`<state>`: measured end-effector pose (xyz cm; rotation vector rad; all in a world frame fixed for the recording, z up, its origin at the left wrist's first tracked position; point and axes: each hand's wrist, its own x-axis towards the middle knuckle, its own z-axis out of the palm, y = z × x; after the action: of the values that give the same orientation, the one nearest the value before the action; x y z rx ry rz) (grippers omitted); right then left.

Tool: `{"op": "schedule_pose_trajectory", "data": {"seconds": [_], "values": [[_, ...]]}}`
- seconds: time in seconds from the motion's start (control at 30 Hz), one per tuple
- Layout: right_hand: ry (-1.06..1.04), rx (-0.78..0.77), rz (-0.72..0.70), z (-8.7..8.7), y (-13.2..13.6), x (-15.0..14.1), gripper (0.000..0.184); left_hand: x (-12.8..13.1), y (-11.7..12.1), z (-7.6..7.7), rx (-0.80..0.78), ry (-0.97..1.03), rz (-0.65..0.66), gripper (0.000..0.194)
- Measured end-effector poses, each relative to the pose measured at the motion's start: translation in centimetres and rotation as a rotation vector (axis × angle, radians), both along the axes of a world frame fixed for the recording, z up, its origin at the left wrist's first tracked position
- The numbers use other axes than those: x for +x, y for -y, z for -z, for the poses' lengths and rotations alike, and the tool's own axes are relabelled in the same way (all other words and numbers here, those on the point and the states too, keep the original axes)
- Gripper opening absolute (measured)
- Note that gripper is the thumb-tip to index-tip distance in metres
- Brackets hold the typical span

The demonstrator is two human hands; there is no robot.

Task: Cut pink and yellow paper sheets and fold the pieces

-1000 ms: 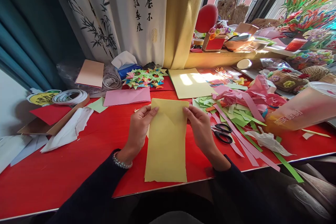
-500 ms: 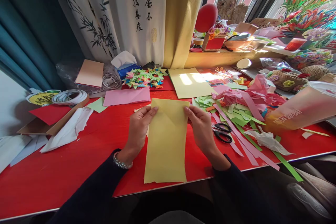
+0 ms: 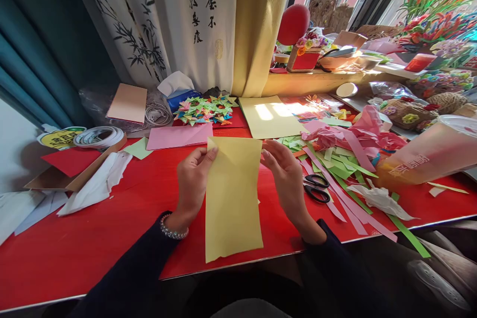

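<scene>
A long yellow sheet of paper hangs upright in front of me, its lower edge slightly ragged. My left hand pinches its upper left edge between thumb and fingers. Beside the upper right edge is my right hand, thumb and fingers apart and holding nothing; a narrow gap seems to separate it from the paper. Black-handled scissors lie just right of that hand, their blades largely hidden behind it. Green paper strips and pink paper strips are scattered farther right.
On the red table, a pile of folded paper stars, pink paper and a larger yellow stack lie behind my hands. A plastic drink cup leans at right. A cardboard tray is at left.
My right hand has let go of the yellow paper's right edge and opened its fingers. The sheet has shifted slightly left and turned a little, still in my left hand.
</scene>
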<state>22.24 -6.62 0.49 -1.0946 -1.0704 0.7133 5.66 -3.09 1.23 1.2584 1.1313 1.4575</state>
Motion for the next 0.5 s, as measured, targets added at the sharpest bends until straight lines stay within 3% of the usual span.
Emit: {"op": "schedule_pose_trajectory", "data": {"seconds": [0.07, 0.13, 0.23, 0.3, 0.4, 0.5], "values": [[0.109, 0.055, 0.014, -0.4, 1.0, -0.6, 0.032, -0.2, 0.5, -0.5, 0.175, -0.188, -0.148, 0.017], [0.196, 0.017, -0.107, -1.0, 2.4, -1.6, 0.044, -0.1, 1.4, -0.9, 0.377, -0.346, -0.214, 0.009], [0.188, -0.049, -0.37, -2.1, 4.3, -3.2, 0.066, 0.5, 2.9, -1.1, 0.664, -0.49, -0.133, 0.02], [0.092, -0.041, -0.457, -2.8, 4.8, -3.9, 0.058, 1.1, 3.6, -1.3, 0.806, -0.545, -0.059, 0.032], [-0.121, -0.023, -0.368, -3.3, 4.3, -3.9, 0.032, 1.7, 4.0, -2.4, 0.865, -0.598, 0.104, 0.038], [-0.261, -0.084, -0.203, -3.3, 3.1, -2.7, 0.027, 1.2, 3.6, -4.1, 0.755, -0.588, 0.312, 0.024]]}}
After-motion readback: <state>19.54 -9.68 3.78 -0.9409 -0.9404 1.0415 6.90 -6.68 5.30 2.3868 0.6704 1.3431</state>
